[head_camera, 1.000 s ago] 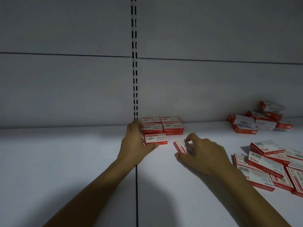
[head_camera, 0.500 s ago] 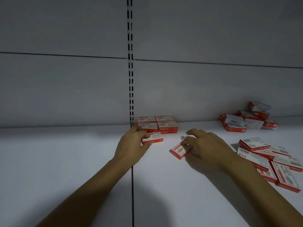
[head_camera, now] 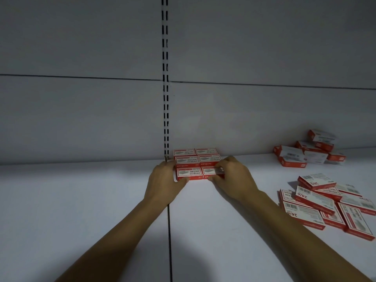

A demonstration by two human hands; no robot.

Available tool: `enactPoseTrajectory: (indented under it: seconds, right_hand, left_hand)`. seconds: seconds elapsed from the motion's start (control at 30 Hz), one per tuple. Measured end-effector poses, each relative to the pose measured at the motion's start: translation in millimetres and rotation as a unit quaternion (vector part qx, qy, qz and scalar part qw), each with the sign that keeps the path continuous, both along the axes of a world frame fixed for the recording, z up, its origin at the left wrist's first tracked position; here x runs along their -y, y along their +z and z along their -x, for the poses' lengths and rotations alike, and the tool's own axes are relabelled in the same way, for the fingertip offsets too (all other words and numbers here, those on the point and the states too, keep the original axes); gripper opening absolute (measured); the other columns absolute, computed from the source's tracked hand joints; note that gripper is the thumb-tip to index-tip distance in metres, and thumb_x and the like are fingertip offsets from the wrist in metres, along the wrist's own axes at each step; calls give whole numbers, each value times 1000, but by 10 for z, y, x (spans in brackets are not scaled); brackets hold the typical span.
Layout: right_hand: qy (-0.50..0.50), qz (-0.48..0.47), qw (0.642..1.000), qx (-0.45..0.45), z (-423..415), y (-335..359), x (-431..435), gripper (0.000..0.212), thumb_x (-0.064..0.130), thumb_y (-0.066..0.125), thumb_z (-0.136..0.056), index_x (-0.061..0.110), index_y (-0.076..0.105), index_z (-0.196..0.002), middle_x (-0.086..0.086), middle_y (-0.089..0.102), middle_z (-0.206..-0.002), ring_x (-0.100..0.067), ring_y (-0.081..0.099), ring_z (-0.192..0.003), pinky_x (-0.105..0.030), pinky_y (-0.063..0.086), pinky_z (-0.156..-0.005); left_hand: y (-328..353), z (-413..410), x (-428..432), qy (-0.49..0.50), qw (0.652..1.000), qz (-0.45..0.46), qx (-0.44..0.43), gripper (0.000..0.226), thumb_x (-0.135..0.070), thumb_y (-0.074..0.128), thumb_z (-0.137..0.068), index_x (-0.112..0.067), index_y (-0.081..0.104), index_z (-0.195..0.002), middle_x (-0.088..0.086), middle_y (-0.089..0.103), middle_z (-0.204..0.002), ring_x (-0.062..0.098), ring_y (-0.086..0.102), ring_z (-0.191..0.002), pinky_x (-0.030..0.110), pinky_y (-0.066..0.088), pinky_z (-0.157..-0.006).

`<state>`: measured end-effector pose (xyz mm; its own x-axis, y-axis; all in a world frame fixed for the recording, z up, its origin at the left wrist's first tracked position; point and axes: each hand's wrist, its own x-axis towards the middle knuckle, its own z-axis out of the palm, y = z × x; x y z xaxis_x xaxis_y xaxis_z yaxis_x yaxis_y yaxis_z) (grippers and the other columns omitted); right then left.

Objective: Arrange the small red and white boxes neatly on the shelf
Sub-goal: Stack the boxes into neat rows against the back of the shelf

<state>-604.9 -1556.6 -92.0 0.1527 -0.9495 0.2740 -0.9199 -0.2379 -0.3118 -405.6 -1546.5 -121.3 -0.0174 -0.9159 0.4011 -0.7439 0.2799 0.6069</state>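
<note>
Grips front-left box (head_camera: 187, 173) with left hand (head_camera: 164, 177), pinches front-right box (head_camera: 211, 171) with right hand (head_camera: 234, 177), at frame centre on the shelf (head_camera: 81, 200); probably squeezing both flush against 4 back boxes (head_camera: 196, 157). With loose piles (head_camera: 314, 201) at right.

Left arm: stretched forward; left hand (head_camera: 163, 179) curled round front-left box (head_camera: 188, 173). Right arm: angled inward; right hand (head_camera: 234, 177) pinching front-right box (head_camera: 211, 171), thumb nearside.

Front-left box (head_camera: 188, 173) edge hidden by left hand (head_camera: 162, 176), front-right box (head_camera: 208, 171) by right hand (head_camera: 234, 178); loose pile (head_camera: 313, 198) cropped at right edge; fine print (head_camera: 303, 209) illegible.
</note>
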Motion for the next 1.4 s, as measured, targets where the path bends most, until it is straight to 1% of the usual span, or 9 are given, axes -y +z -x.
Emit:
enactPoseTrajectory:
  seconds: [0.23,0.43,0.63,0.83,0.97,1.1,1.23,1.33,1.4]
  right_hand:
    - [-21,13,997,78,-20,-110,-64,45,44,71,-80,18,67,-117,-2,58,-121,-19,63,-97,-24,49,-87]
    - [14,-55,996,69,21,83,-81,32,40,72,-80,25,72,-109,3,64,-110,-18,63,-97,-20,42,-74]
    - [64,-116,989,71,310,319,-371,46,36,75,-77,24,61,-118,6,61,-120,-15,56,-110,-27,45,-85]
    - [93,-53,991,82,998,442,-920,47,42,69,-82,25,58,-125,3,57,-129,-14,54,-113,-28,44,-91]
    - [78,0,986,146,1726,402,-1227,36,40,68,-83,24,65,-116,8,64,-114,-5,60,-94,-19,49,-80]
    - [44,24,973,226,2309,244,-1387,27,34,70,-82,23,67,-107,10,66,-103,-5,61,-90,-22,53,-78]
    - [19,26,983,180,2652,29,-1335,58,48,73,-74,25,55,-124,5,56,-124,-13,51,-112,-34,47,-94]
    - [30,1,984,178,2706,-53,-1287,79,57,76,-67,27,45,-133,4,50,-133,-13,47,-118,-37,45,-97]
    - [32,13,987,157,2690,-85,-1281,81,60,75,-65,29,44,-133,6,50,-134,-13,47,-118,-35,43,-96]
  left_hand:
    - [-7,-4,20,2,1000,3,18,44,-36,69,-83,-23,60,-125,2,66,-114,18,60,-100,19,40,-80]
    - [12,7,7,7,1000,-19,-18,44,-34,72,-81,-20,57,-120,1,65,-113,16,61,-100,21,44,-78]
    - [161,105,-203,4,1000,4,-3,58,-34,69,-81,-31,41,-132,-7,55,-124,11,52,-115,39,50,-96]
    - [407,1055,-711,-72,996,28,33,58,-35,61,-89,-32,34,-140,-6,37,-144,14,36,-131,31,35,-105]
    - [380,1887,-966,-107,994,-6,30,57,-40,60,-89,-34,35,-139,-9,35,-144,10,36,-129,20,29,-98]
    - [227,2504,-1145,-96,994,-43,23,62,-45,60,-86,-34,31,-140,-7,33,-148,15,32,-132,38,35,-109]
    - [144,2722,-1167,-40,988,-71,132,76,-60,51,-86,-33,15,-148,-4,12,-158,19,14,-144,47,19,-115]
    - [140,2696,-1167,14,992,-92,87,87,-64,56,-80,-30,15,-148,-3,11,-159,21,13,-145,49,21,-114]
    - [136,2669,-1174,43,994,-89,37,87,-60,65,-76,-29,23,-145,-2,23,-155,20,30,-138,45,34,-110]
